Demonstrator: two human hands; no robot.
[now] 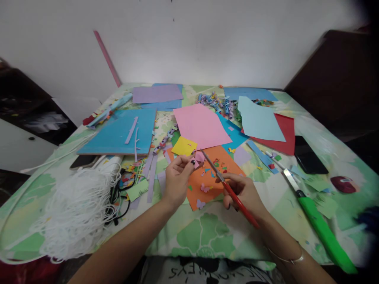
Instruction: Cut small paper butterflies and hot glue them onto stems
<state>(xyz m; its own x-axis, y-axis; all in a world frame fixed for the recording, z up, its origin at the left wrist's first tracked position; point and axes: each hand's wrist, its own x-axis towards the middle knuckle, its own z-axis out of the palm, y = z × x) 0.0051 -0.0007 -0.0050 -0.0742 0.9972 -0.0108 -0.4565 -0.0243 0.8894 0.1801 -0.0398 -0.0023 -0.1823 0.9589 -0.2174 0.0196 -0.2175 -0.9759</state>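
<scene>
My left hand [178, 178] pinches a small cut piece of pink paper [199, 157] above the orange sheet [197, 193]. In my right hand [242, 191] are red-handled scissors [235, 196], their blades pointing up and left, with the tips close to the pink piece. Small paper butterflies [205, 188] and colourful scraps lie on the orange sheet below. A yellow piece [184, 146] and a large pink sheet [203, 126] lie just beyond my hands.
A tangle of white cord [77, 213] and a blue folder [118, 132] are at left. At right are a black phone [310, 154], a green-handled knife [322, 228], a red sheet [287, 134] and a pale blue sheet [260, 118]. Curled paper strips [216, 103] lie at the back.
</scene>
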